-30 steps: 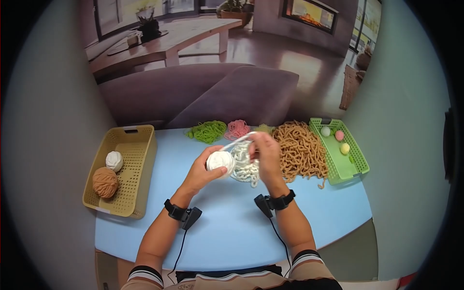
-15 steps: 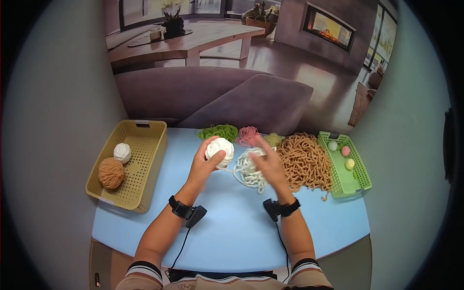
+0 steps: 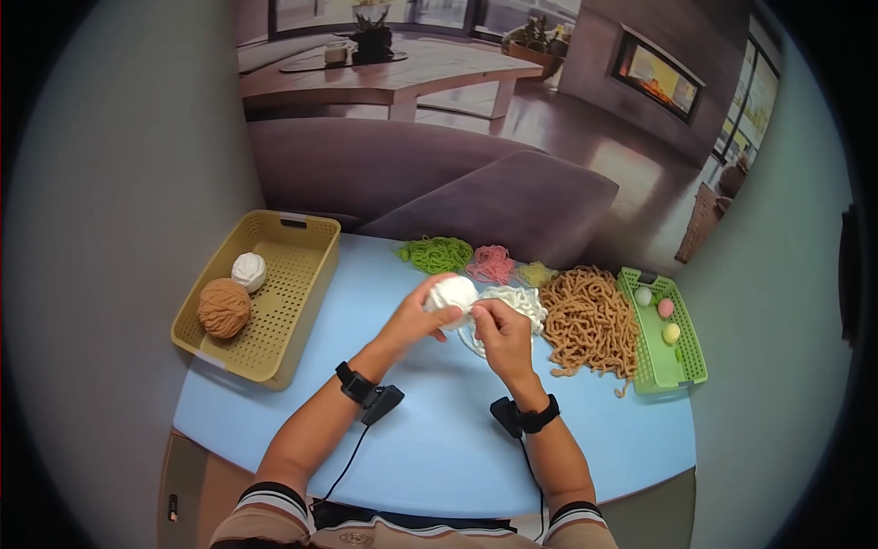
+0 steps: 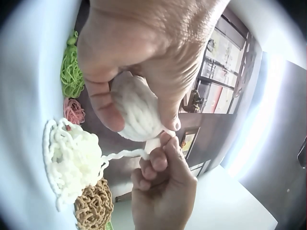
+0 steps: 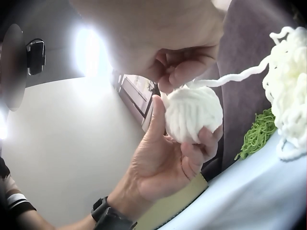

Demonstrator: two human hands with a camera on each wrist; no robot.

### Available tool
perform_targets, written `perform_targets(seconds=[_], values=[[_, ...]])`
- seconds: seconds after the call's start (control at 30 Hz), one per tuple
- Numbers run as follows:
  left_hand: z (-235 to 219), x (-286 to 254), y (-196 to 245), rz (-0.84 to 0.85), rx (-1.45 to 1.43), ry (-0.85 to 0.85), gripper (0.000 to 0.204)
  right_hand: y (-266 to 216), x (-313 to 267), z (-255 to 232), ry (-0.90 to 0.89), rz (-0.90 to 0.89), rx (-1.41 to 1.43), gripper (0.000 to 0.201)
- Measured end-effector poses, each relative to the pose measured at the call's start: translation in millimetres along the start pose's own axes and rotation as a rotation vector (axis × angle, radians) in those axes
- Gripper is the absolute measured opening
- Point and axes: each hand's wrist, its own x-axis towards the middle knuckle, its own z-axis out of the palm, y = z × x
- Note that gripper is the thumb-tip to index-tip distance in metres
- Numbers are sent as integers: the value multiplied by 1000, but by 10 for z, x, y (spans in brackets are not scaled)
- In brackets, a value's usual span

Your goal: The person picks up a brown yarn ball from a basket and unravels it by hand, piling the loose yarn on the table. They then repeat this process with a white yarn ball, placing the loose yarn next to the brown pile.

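Observation:
My left hand [image 3: 413,320] grips a white yarn ball [image 3: 452,295], thumb on its near side and fingers around its far side. At the ball's right side my right hand [image 3: 508,343] pinches the white strand with curled fingers. In the left wrist view the strand [image 4: 125,154] runs from the right hand's fingers to a loose white yarn heap [image 4: 76,155]. The right wrist view shows the wound ball [image 5: 193,114] cupped by the left fingers, with the right fingertips touching its top.
A tan basket [image 3: 306,302] at left holds a brown ball [image 3: 224,308] and a smaller white ball [image 3: 249,272]. Along the back lie green [image 3: 439,254], pink [image 3: 492,264] and yellow [image 3: 536,274] yarn. Right of the white heap are brown yarn [image 3: 590,322] and a green basket [image 3: 647,352] with small balls.
The right hand, spread and apart from the ball half a second ago, has come against it and pinches the strand. The head view has shifted, so the scene's items sit elsewhere in frame.

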Motion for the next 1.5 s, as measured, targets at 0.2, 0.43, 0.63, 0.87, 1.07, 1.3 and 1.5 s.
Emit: perform_targets(seconds=[0.2, 0.43, 0.63, 0.87, 1.07, 1.3, 1.5], values=[[49, -37, 41, 9, 128, -149, 88, -22, 51, -42, -42, 112, 316, 24], [203, -68, 12, 277, 313, -194, 67, 252, 264, -467, 322, 19, 397, 25], [26, -8, 12, 308, -10, 45, 62, 453, 371, -880, 560, 54, 323, 24], [30, -52, 205, 213, -167, 184, 58, 425, 340, -808, 177, 26, -104, 53], [98, -17, 100, 280, -58, 238, 53, -49, -37, 195, -337, 150, 24, 67], [48, -41, 145, 177, -123, 232, 55, -142, -54, 107, -281, 231, 169, 26], [54, 2, -90, 68, -31, -88, 62, -61, 60, -69, -109, 198, 504, 27]])
